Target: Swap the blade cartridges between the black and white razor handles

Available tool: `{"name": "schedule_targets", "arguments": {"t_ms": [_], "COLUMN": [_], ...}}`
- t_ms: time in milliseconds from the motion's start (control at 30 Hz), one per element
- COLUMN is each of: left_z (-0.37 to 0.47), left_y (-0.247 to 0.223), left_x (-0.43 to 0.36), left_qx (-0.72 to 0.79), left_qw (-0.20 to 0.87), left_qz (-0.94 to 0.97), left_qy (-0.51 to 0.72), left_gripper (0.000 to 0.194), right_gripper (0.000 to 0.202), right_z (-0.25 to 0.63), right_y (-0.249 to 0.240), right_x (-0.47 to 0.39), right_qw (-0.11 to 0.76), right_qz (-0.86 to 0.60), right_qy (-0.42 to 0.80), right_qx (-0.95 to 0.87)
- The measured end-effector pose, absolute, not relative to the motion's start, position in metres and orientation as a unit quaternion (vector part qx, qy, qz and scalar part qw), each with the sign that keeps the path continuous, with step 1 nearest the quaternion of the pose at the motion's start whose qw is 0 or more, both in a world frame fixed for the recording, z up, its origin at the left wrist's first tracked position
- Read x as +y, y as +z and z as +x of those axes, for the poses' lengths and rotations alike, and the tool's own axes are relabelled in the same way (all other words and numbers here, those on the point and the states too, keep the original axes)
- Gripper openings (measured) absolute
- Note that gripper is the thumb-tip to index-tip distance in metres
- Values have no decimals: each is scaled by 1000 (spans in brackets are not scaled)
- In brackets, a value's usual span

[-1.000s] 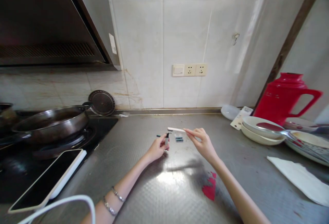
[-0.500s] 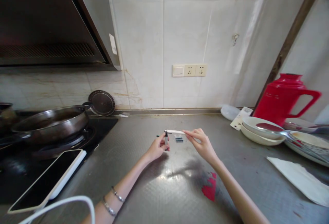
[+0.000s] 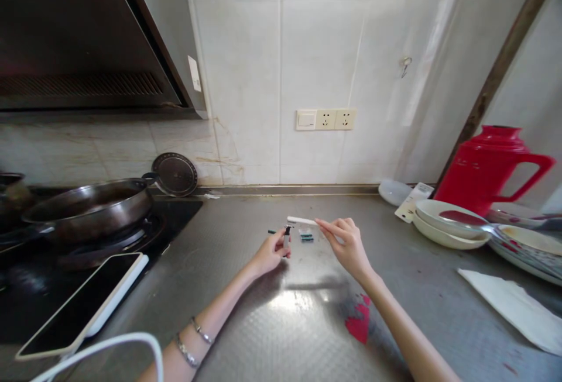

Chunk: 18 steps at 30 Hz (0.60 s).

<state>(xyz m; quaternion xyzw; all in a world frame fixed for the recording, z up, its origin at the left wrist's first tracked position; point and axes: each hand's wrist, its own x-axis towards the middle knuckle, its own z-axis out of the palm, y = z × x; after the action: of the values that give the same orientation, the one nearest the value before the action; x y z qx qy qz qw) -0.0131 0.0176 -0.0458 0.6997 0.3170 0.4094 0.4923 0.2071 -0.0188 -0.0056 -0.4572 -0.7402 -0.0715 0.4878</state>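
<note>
My left hand (image 3: 268, 251) is closed around a small grey-and-black tool (image 3: 287, 240) with a T-shaped top, held nearly upright. A short dark green end (image 3: 271, 231) pokes out beside these fingers; what it belongs to is hidden. Between thumb and fingers, my right hand (image 3: 346, 243) pinches a slim white stick (image 3: 302, 220). It lies almost level, its free end just above the grey-and-black tool. On the steel counter (image 3: 246, 335), beyond and between my hands, sits a small clear packet (image 3: 306, 236) with dark teal strips.
A phone (image 3: 83, 306) and white cable (image 3: 109, 340) are at left, by a pan (image 3: 92, 209) on the stove. To the right stand a red thermos jug (image 3: 487, 162), stacked bowls (image 3: 448, 236) and a paper sheet (image 3: 511, 309). A red patch (image 3: 359, 323) marks the counter.
The white stick has come up off the top of the grey-and-black tool and shifted slightly right with my right hand. The tool now leans a little to the right in my left hand.
</note>
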Motion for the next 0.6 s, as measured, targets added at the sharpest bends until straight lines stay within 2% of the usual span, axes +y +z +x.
{"name": "schedule_targets", "arguments": {"t_ms": [133, 300, 467, 600], "left_z": [-13, -14, -15, -15], "left_y": [-48, -46, -47, -48], "left_x": [18, 18, 18, 18], "left_qx": [342, 331, 342, 331], "left_qw": [472, 472, 464, 471], "left_qz": [707, 713, 715, 716], "left_qy": [400, 399, 395, 396], "left_gripper": [17, 21, 20, 22], "right_gripper": [26, 26, 26, 27], "right_z": [206, 208, 207, 206], "right_y": [-2, -1, 1, 0], "right_x": [-23, -24, -25, -25], "right_qw": [452, 470, 445, 463], "right_qz": [-426, -464, -445, -464], "right_qy": [-65, -97, -79, -80], "right_qx": [-781, -745, -773, -750]}}
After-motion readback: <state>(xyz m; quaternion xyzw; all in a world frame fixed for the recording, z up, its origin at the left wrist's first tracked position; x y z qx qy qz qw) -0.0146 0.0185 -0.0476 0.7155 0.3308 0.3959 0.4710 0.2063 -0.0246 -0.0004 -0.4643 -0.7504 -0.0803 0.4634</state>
